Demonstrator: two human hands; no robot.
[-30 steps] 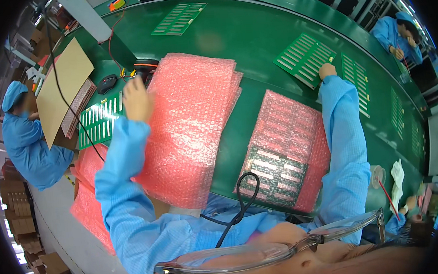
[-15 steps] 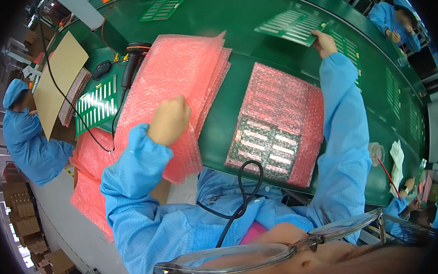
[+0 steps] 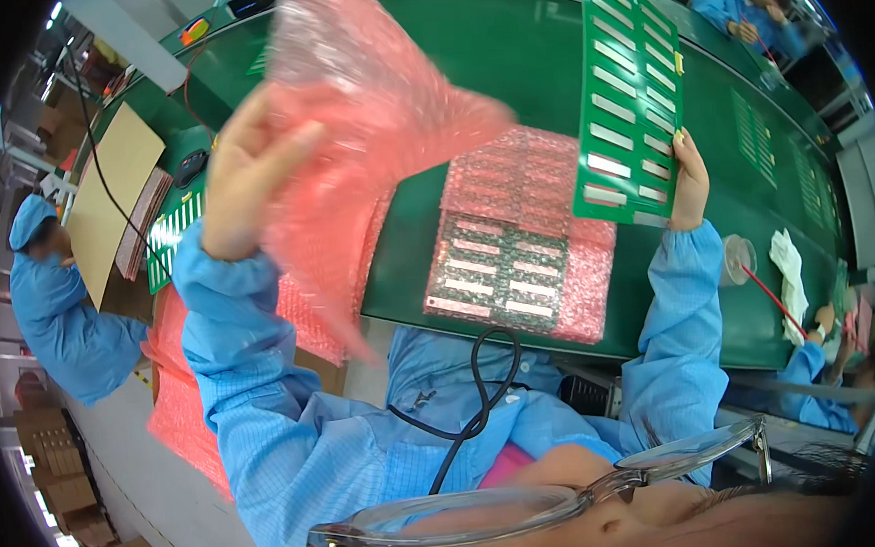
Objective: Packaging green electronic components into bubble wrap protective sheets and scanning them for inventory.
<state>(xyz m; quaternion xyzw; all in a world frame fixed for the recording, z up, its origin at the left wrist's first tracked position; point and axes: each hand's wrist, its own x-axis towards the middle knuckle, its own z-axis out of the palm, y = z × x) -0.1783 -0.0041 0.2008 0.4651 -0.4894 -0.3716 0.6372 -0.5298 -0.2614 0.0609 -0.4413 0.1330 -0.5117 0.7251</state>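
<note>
My right hand [image 3: 690, 180] grips the lower edge of a green circuit board panel [image 3: 615, 102] with rows of pale slots, held upright above the bench. My left hand [image 3: 251, 175], partly blurred, is closed on a pink bubble-wrap bag [image 3: 366, 87], lifted and bent over to the right. Beneath it lie more pink bubble-wrap bags [image 3: 310, 316], mostly hidden by the raised one. In front of me, between my arms, lies a bubble-wrap pouch [image 3: 588, 274] with board panels [image 3: 502, 269] showing inside.
On the green bench [image 3: 503, 29], more panels [image 3: 753, 139] lie at the right. A clear cup [image 3: 737, 258], a red stick [image 3: 775, 301] and a white cloth [image 3: 788, 272] are by the right edge. Cardboard [image 3: 117, 193] and a mouse [image 3: 191, 168] stand left. Co-workers sit at both sides.
My left hand has moved up and left, lifting a bubble-wrap bag off the stack. My right hand has come nearer and turned the green panel upright.
</note>
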